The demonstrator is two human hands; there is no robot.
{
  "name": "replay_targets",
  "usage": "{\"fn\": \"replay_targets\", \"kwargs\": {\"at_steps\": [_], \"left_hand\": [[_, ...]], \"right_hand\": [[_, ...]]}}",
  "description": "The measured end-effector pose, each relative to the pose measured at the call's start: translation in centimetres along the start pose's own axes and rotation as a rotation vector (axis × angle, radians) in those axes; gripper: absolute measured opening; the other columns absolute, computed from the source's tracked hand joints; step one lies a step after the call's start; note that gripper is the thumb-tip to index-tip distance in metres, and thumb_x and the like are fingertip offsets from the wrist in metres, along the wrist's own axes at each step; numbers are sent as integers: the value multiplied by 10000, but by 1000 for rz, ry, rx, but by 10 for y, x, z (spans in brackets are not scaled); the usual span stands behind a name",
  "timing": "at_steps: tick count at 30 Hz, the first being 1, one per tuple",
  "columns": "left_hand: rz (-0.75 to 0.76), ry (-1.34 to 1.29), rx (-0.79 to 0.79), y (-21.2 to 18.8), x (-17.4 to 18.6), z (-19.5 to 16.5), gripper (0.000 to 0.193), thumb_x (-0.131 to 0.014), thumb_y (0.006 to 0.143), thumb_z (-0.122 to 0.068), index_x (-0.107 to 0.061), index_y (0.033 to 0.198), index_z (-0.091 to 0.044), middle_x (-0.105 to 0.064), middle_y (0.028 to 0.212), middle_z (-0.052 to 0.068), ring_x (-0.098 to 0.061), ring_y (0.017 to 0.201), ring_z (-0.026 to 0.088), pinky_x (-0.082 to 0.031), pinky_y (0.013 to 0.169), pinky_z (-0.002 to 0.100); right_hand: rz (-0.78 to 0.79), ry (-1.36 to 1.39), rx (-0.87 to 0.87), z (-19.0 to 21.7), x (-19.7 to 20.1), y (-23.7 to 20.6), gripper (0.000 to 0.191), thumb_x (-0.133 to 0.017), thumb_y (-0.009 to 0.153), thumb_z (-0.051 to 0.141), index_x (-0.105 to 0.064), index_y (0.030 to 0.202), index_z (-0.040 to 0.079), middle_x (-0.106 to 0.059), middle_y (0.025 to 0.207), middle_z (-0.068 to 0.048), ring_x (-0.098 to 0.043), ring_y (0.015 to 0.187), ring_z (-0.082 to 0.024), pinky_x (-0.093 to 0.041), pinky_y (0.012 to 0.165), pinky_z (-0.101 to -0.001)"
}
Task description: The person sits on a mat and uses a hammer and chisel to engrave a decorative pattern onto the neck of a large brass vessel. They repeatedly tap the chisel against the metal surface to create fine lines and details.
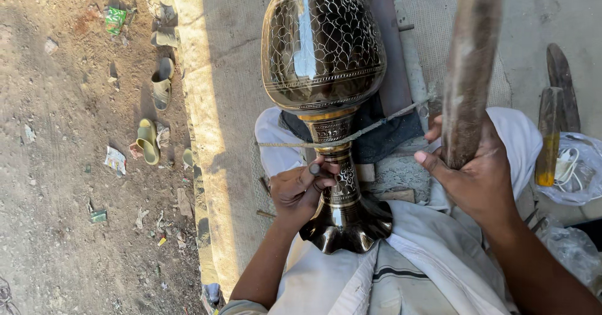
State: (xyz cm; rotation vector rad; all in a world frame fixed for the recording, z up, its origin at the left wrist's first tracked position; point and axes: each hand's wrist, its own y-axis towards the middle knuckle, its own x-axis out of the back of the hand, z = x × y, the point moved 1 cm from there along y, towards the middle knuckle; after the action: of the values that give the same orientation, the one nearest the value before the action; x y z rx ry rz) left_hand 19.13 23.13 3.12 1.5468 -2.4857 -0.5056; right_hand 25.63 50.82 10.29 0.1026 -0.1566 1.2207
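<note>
The engraved brass vase (323, 95) lies across the person's lap at centre, its flared foot toward 6 o'clock; the left hand (303, 191) is closed on a small tool pressed to the vase's stem; the right hand (475, 174), at 3 o'clock, grips a wooden mallet (470, 64) raised toward 1 o'clock; sandals (153, 114) lie on the dirt at 9 o'clock.

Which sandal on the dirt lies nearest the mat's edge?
The yellow-green sandal lower down, beside the litter; the grey sandal above it lies slightly farther out.

Brass vase (323, 52): top cut off by upper edge. Wooden mallet (469, 70): motion-blurred, head out of frame. Ground litter (115, 160): too small to identify.
</note>
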Motion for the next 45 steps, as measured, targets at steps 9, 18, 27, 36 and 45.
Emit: {"fn": "replay_targets", "kwargs": {"at_steps": [9, 18, 27, 36, 45], "left_hand": [[-28, 96, -46, 6, -4, 1, 633, -556, 944, 236, -609, 1437, -158, -767, 1034, 154, -781, 918, 193, -675, 836, 312], [-49, 167, -57, 7, -7, -4, 612, -712, 955, 103, -585, 1469, -205, -770, 975, 126, -771, 917, 178, -665, 836, 297], [-56, 80, -19, 3, -9, -2, 467, -665, 991, 146, -661, 1384, -106, -753, 990, 160, -757, 917, 199, -672, 816, 323], [-95, 26, 71, -1, -6, 1, 214, -634, 987, 113, -695, 1166, 12, -754, 934, 166, -761, 863, 211, -672, 744, 301], [-166, -250, 175, -5, -6, 7, 149, -625, 993, 3, -712, 1102, 58, -752, 998, 196, -771, 899, 242, -684, 726, 327]], "right_hand": [[303, -404, 216, 63, 6, 51, 401, -783, 839, 77, -615, 1201, 111, -760, 952, -63, -737, 832, -173, -606, 741, -357], [488, -863, 409, 74, -3, 75, 619, -723, 682, -6, -638, 1279, 133, -761, 931, -98, -734, 715, -223, -605, 707, -412], [475, -892, 480, 63, 5, 69, 552, -753, 678, 36, -657, 1212, 140, -764, 910, -62, -729, 775, -208, -564, 797, -521], [472, -872, 327, 74, 6, 63, 579, -768, 693, 52, -663, 1252, 165, -736, 898, -14, -708, 817, -204, -515, 875, -514], [491, -1055, 385, 76, 8, 60, 668, -780, 668, 74, -670, 1315, 196, -764, 1035, 16, -704, 887, -182, -469, 878, -500]]}}
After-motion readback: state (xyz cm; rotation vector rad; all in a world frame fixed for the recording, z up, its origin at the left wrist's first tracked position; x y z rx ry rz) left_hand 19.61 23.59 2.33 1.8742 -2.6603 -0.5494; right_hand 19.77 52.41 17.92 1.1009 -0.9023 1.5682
